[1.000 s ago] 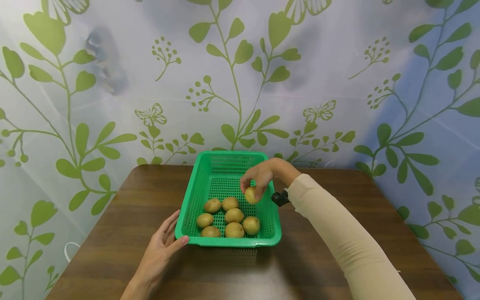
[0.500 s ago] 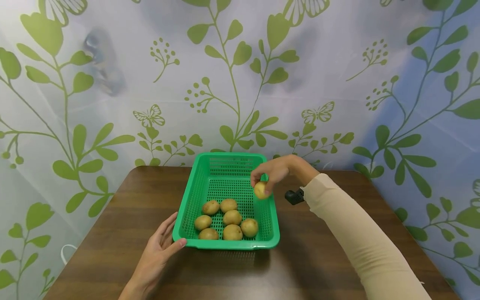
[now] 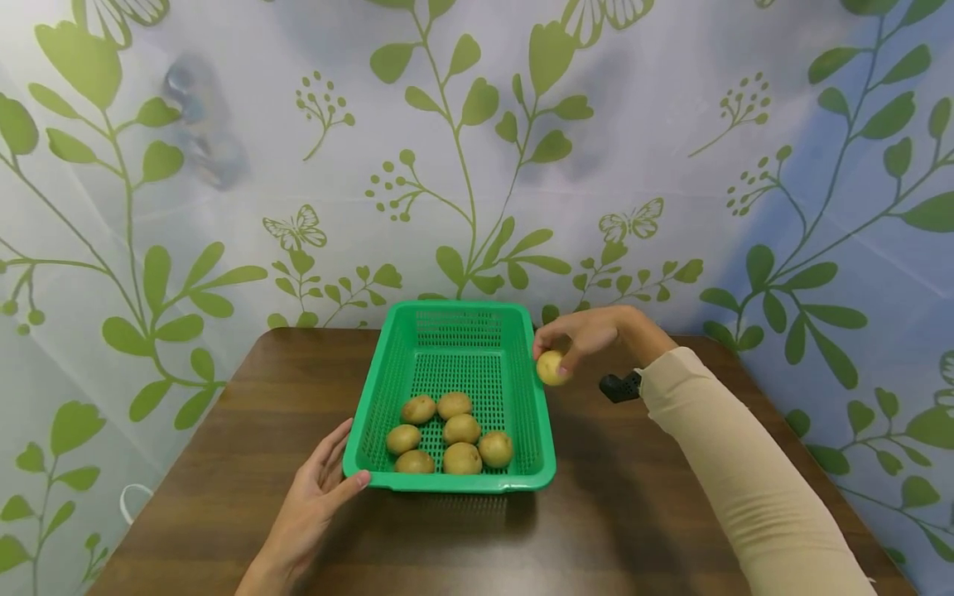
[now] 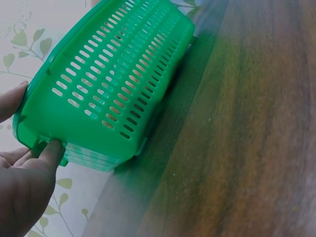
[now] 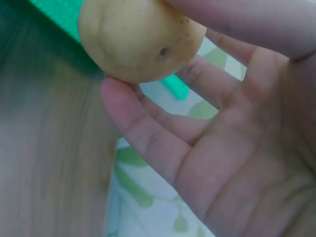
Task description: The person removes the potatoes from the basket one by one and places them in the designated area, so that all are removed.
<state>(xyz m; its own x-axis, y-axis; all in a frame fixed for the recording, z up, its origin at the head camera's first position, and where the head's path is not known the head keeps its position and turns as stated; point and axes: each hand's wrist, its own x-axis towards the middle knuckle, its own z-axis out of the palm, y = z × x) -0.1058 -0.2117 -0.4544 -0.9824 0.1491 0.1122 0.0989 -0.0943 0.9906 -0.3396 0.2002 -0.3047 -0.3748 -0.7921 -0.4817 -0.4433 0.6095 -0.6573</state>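
Potato (image 3: 550,369) in right fingers (image 5: 148,133), near green basket (image 3: 462,483).

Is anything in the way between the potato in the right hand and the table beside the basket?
Nothing that I can see. The right hand holds the potato just right of the green basket, and below it I see only the brown table.
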